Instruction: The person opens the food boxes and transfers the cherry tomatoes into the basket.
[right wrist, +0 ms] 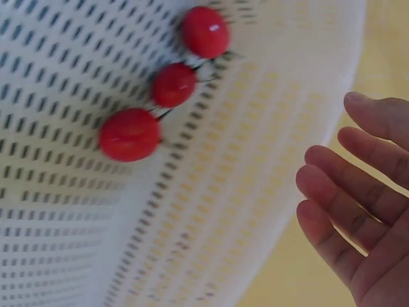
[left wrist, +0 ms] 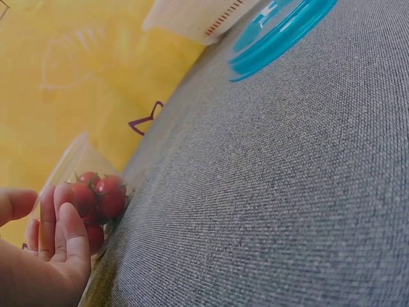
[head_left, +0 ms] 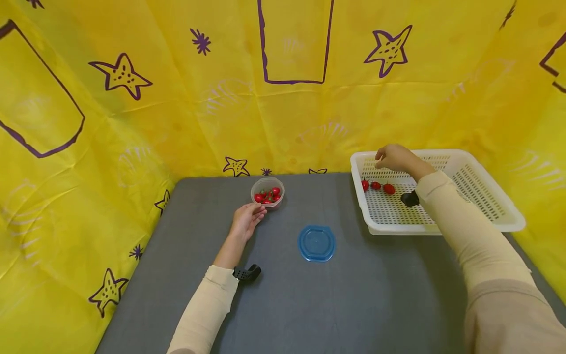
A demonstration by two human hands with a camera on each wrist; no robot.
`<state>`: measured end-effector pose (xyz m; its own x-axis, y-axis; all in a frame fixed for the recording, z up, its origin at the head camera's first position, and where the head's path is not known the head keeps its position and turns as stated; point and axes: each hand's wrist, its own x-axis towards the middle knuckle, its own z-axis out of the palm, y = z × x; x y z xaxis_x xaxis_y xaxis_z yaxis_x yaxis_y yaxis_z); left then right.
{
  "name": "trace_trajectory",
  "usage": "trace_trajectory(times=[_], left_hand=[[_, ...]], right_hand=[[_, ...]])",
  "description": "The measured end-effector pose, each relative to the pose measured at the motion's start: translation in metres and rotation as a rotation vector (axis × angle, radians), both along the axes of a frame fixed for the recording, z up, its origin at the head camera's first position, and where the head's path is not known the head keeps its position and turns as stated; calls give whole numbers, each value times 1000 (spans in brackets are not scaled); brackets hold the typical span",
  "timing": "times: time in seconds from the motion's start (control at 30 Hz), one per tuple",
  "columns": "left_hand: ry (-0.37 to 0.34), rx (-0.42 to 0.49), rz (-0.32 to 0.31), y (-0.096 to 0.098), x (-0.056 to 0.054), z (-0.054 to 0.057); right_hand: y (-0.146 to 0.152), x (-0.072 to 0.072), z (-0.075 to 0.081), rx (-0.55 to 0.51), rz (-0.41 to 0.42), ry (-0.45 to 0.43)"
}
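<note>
L hand (head_left: 247, 221) loose at clear round plastic tub (head_left: 273, 206); accidental bump cd spill shiny red toms (head_left: 276, 191). R hand (head_left: 396, 157) empty, slack.

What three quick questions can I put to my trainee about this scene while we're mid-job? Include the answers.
1. How many tomatoes show in the white basket?
2. True or false: the blue lid lies on the grey table, off the clear tub.
3. Which grip is nearer the basket: a) left, b) right?

Key:
1. Three.
2. True.
3. b, the right grip.
</note>
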<state>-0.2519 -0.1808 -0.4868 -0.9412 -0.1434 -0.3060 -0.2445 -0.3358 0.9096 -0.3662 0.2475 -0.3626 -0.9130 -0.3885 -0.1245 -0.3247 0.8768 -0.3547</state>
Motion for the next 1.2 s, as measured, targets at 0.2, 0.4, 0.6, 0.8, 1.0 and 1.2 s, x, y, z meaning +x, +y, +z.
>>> trace_trajectory(times=[0.2,0.4,0.6,0.8,1.0,1.2], left_hand=[[-39,-14,17,-1,0,0],[-83,9,28,-3,-4,2],[-83,6,30,-3,-3,1],[-66,-6,34,-1,-3,1],[-68,-1,40,0,-4,-1],[-69,15,44,1,-4,0]], right_hand=[[-19,-1,16,21,42,10],[-42,-1,28,34,104,35],[-67,3,33,47,160,53],[-87,-6,29,8,225,91],[-115,-5,30,24,271,107],[-146,4,31,30,289,111]])
